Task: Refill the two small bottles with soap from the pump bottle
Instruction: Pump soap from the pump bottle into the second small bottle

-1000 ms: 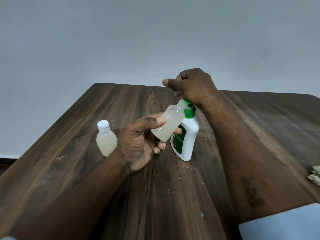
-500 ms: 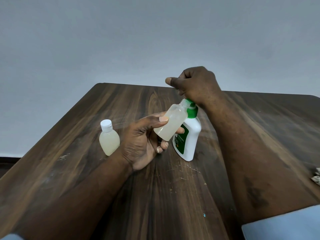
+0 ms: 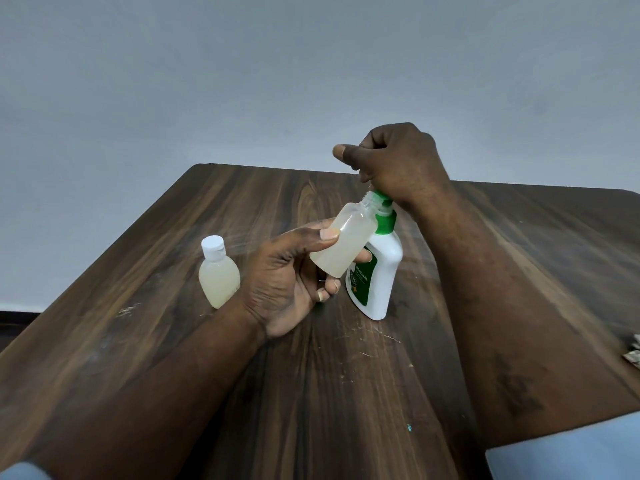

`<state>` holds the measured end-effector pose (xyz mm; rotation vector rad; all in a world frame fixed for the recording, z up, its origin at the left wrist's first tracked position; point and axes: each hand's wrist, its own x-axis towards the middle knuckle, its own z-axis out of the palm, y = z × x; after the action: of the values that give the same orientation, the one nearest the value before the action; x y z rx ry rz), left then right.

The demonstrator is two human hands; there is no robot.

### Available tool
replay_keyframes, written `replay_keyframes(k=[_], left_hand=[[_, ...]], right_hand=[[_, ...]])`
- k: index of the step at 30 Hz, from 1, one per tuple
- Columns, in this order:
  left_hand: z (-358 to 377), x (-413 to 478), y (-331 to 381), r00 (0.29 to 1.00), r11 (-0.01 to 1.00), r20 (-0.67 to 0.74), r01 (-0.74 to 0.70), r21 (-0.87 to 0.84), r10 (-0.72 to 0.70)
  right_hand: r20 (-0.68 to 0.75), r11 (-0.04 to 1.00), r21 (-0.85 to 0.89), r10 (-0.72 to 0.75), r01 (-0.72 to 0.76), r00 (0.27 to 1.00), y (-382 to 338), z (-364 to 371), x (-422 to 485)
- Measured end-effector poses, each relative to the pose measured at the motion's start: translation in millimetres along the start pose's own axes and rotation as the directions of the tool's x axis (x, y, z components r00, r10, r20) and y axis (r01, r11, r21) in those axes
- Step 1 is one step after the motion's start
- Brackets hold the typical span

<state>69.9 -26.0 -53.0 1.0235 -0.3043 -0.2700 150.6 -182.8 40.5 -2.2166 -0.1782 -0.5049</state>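
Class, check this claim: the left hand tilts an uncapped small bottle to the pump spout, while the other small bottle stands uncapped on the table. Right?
No. The head view shows the other small bottle standing with its white cap on. The left hand does tilt the uncapped bottle to the spout of the pump bottle.

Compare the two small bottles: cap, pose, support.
Held bottle is uncapped; standing bottle wears a white cap. Held bottle tilts toward the pump bottle, gripped by the left hand; standing bottle sits upright on the table, untouched. Both are translucent with pale liquid inside.
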Motion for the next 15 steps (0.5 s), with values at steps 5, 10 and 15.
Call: replay_keyframes(k=[5,10,15], left_hand=[[-2.8,0.6,-1.6,0.999,1.0,-0.046,0.015,0.015,-0.014],[-4.6,2.0,-3.2,0.999,1.0,-0.047,0.015,0.01,-0.015],[-4.1,2.6,-2.9,1.0,1.0,-0.02,0.004,-0.006,-0.004]], right_hand=[[0.067,0.999,-0.005,0.053,-0.053,0.996,4.4,2.7,0.1],[0.069,0.999,0.013,0.045,-0.046,0.997,4.5,1.4,-1.1],[0.01,1.0,0.029,0.01,-0.01,1.0,2.9,0.0,0.8]])
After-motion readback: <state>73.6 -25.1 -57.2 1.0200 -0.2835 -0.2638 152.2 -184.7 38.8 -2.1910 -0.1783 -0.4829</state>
